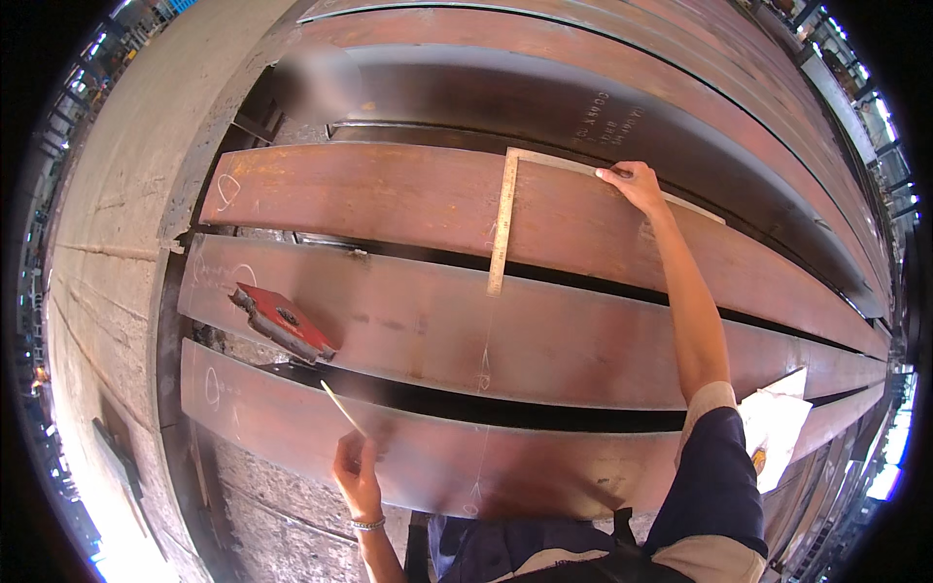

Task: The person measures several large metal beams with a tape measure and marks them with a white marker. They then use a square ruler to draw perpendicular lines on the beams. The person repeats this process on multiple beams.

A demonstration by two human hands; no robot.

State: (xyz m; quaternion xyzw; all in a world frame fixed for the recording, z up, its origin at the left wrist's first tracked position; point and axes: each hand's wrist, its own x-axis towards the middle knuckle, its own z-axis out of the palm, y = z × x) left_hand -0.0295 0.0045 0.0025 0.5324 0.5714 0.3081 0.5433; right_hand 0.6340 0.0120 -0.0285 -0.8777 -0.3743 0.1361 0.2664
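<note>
A metal framing square [502, 228] lies across a rust-brown steel plate [360, 194], its marked short arm reaching over the gap onto the nearer plate. Its other arm runs along the far edge of the plate. My right hand [634, 185] is stretched out far to the right and grips that arm between thumb and fingers. Nearer to me, my left hand [358, 476] pinches a thin pale marking stick [342, 406] that points up and to the left, over the nearest plate [437, 462]. Fine chalk lines and marks show on the plates below the square.
A red, dark-edged welding magnet [287, 321] rests on the middle plate at left. White paper sheets [776, 428] lie at the right, by my elbow. Dark gaps separate the plates. Further steel pieces [466, 87] lie beyond, and concrete floor [117, 243] extends on the left.
</note>
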